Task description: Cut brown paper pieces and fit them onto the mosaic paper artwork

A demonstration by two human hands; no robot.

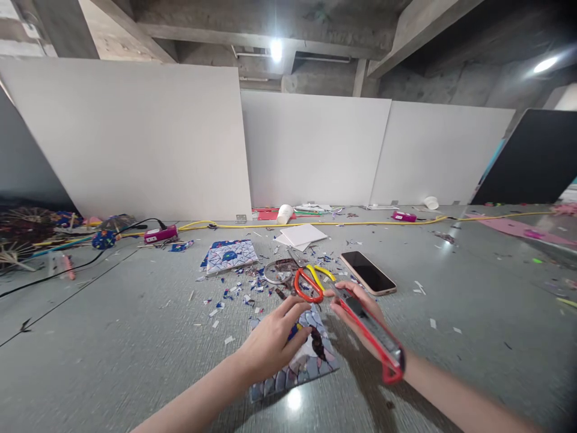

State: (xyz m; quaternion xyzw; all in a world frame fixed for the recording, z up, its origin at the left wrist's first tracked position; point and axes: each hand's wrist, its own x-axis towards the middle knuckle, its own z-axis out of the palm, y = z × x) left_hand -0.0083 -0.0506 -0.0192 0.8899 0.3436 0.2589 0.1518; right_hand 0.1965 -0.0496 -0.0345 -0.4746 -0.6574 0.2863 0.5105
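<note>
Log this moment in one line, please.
left hand: over patterned panel | right hand: holding red tool | beyond right hand: dark-screened phone

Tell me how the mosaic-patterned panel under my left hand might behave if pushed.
The mosaic-patterned panel is probably stiff, since its edges look straight. It looks thin, so it may be light. It might slide readily, as the gray surface beneath looks shiny.

The cutter (373, 332) is red, the mosaic (303, 363) multicoloured.
</note>
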